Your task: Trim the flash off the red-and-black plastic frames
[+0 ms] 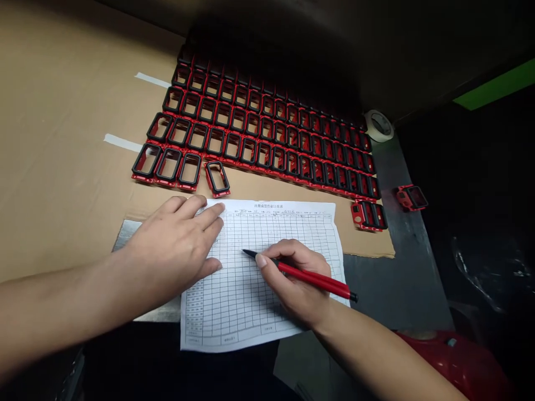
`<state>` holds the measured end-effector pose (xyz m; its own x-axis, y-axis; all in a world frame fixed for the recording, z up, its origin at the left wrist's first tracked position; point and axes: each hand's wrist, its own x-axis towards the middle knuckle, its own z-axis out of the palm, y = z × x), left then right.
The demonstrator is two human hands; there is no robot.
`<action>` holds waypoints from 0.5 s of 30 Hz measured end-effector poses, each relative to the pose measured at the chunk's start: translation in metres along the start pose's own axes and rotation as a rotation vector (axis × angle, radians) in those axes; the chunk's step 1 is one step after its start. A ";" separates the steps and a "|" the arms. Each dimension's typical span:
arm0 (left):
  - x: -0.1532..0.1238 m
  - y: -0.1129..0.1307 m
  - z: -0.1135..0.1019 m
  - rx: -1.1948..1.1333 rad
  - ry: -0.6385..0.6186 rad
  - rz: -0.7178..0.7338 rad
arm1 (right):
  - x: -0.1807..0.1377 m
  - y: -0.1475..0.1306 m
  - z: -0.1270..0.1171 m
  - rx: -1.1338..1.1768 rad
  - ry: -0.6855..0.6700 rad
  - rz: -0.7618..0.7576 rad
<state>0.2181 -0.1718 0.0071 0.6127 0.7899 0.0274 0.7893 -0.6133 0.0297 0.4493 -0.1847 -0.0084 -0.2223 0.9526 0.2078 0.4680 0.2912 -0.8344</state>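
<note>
Brown cardboard (71, 139) covers the left part of the gray metal table (401, 278). The left hand (173, 245) lies flat on a paper form (259, 278), its grip wide open and holding nothing (pressing down like this is a good way to stop the paper from sliding). Above the form sit long rows of red and black frames (259, 133), and one frame (217, 178) sits crooked at the front. The right hand (295, 278) has its grip closed on a red pen (313, 280), with the black tip just over the grid. A light, steady hold should help keep marks neat inside the small boxes. Farther right are a roll of tape (379, 125) and more red frames (368, 215).
</note>
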 end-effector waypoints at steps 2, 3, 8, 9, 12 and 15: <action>0.000 0.000 0.000 0.000 0.011 0.002 | 0.004 -0.003 0.000 -0.033 -0.013 -0.028; 0.000 0.000 0.000 -0.001 0.017 0.004 | 0.005 -0.004 -0.001 -0.041 -0.020 -0.039; 0.000 0.000 0.002 0.006 0.022 0.017 | 0.003 -0.001 -0.001 -0.064 -0.020 -0.094; -0.001 0.000 0.002 0.007 0.021 0.019 | 0.002 -0.001 -0.001 -0.067 -0.015 -0.096; -0.001 0.000 0.003 0.007 0.028 0.018 | 0.002 0.000 0.001 -0.068 -0.015 -0.100; -0.001 0.000 0.003 0.000 0.035 0.016 | 0.002 0.000 0.002 -0.067 -0.018 -0.105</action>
<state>0.2178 -0.1724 0.0036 0.6236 0.7792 0.0632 0.7793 -0.6260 0.0290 0.4473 -0.1827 -0.0086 -0.2881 0.9149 0.2829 0.4976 0.3954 -0.7720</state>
